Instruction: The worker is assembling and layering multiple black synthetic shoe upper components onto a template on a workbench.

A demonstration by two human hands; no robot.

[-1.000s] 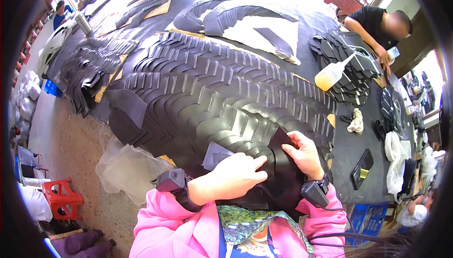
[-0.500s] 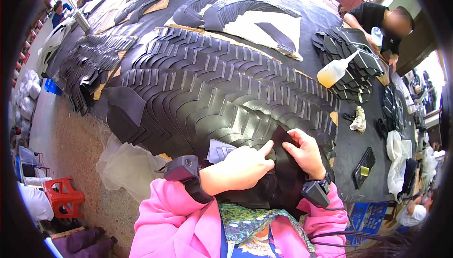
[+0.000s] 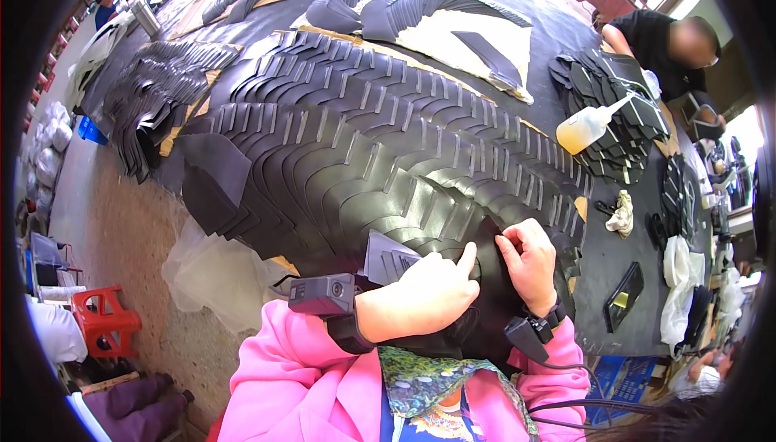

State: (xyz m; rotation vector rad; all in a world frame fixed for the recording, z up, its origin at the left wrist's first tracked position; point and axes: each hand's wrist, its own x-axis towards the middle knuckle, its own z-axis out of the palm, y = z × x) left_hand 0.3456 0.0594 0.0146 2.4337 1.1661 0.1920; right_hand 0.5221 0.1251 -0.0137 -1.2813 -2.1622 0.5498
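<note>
Close in front of me, overlapping black leather-like pieces (image 3: 347, 175) lie in long fanned rows. My right hand (image 3: 529, 264) pinches the edge of a dark leather-like piece (image 3: 490, 228) between thumb and fingers. Beside it, my left hand (image 3: 424, 295) has its index finger extended toward that piece. Its other fingers are curled, and whatever they hold is hidden under the hand. A small stack of grey-purple pieces (image 3: 386, 256) sits right against the back of the left hand. A larger loose flap (image 3: 214, 167) rests on the rows' left end.
A bottle of yellow liquid (image 3: 582, 129) leans by a pile of black pieces (image 3: 610, 90) at right. Nearer are a crumpled cloth (image 3: 620, 214) and a black tray (image 3: 622, 296). Another person (image 3: 663, 46) works at the far right. A red stool (image 3: 105, 321) stands on the floor at left.
The dark piece stood up between my hands before; now it lies lower and mostly out of sight. My right fingers have drawn closer together, and the whole view has shifted slightly.
</note>
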